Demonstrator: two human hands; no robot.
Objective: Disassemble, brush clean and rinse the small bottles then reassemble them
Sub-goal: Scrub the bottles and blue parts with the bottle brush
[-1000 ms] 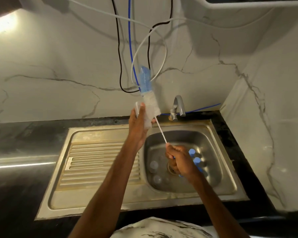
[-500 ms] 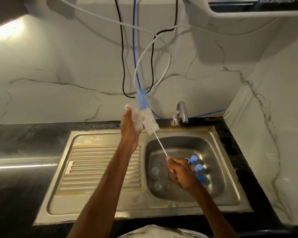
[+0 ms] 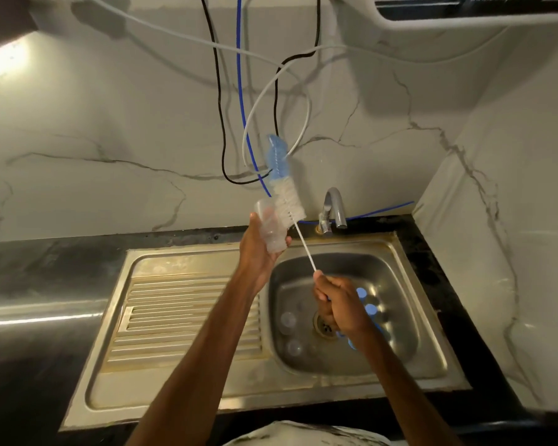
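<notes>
Above sink (image 3: 187,255), left hand (image 3: 258,251) grips bottle (image 3: 269,225), right hand (image 3: 339,304) grips brush (image 3: 288,201).

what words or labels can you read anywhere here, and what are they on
Pale lettering on the dark panel of the white appliance at the top right: cut off by the frame edge and too blurred to read.
No text shows on the bottle, brush, tap or sink.
</notes>
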